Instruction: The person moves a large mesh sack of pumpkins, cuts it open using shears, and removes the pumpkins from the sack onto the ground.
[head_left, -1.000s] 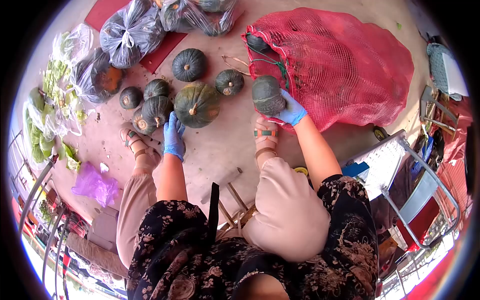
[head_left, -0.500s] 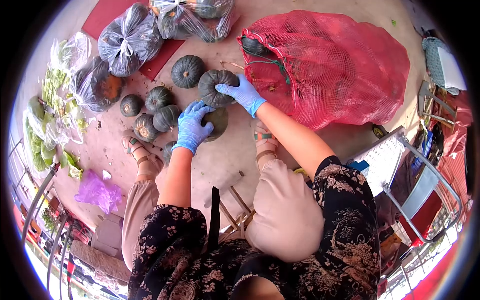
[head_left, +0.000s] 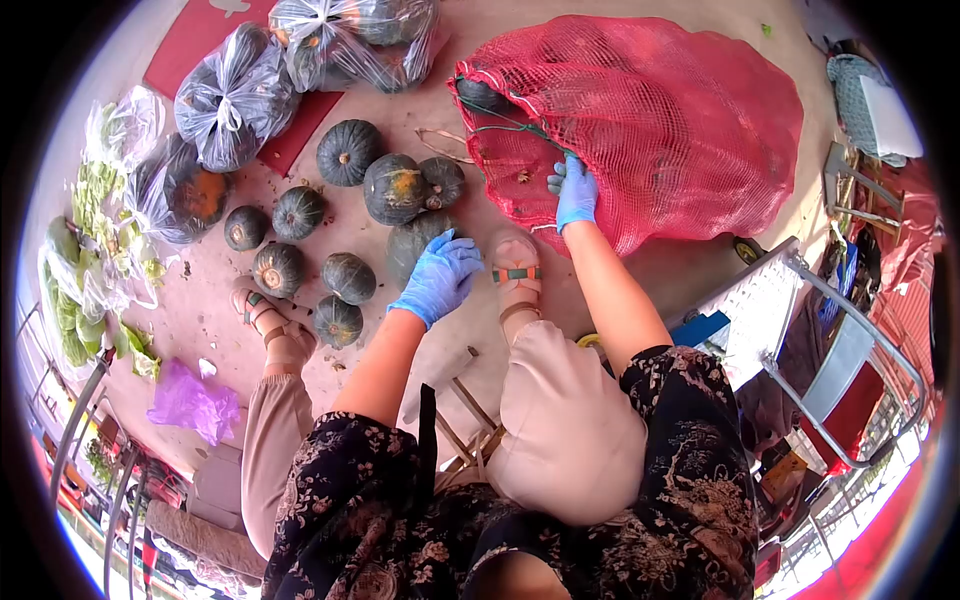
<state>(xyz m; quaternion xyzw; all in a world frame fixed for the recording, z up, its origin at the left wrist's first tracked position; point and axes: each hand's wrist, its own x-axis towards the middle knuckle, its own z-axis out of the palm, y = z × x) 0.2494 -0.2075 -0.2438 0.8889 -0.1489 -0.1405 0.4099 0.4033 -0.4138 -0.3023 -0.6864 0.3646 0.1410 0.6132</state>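
Note:
My left hand (head_left: 440, 277), in a blue glove, is over the floor with fingers loosely bent and apart, holding nothing. Just beyond its fingertips lies a dark green kabocha squash (head_left: 410, 243), partly hidden by the hand. Farther off, a squash with an orange patch (head_left: 392, 188) rests against a smaller squash (head_left: 443, 182). My right hand (head_left: 574, 192), also gloved, has its fingers closed on the mouth edge of the red mesh sack (head_left: 660, 130), beside a green cord (head_left: 520, 128). Inside the sack's opening a dark squash (head_left: 483, 96) shows.
Several loose squashes (head_left: 278, 270) lie left of my hands. Tied plastic bags of squash (head_left: 232, 100) stand at the back left, near bagged leafy greens (head_left: 85, 290). A purple plastic bag (head_left: 195, 402) lies near my left foot. A metal-framed chair (head_left: 850, 360) stands at right.
My right hand has let go of a squash and moved right to the sack's edge. My left hand has come off the squashes and shifted right and nearer. The view has shifted slightly.

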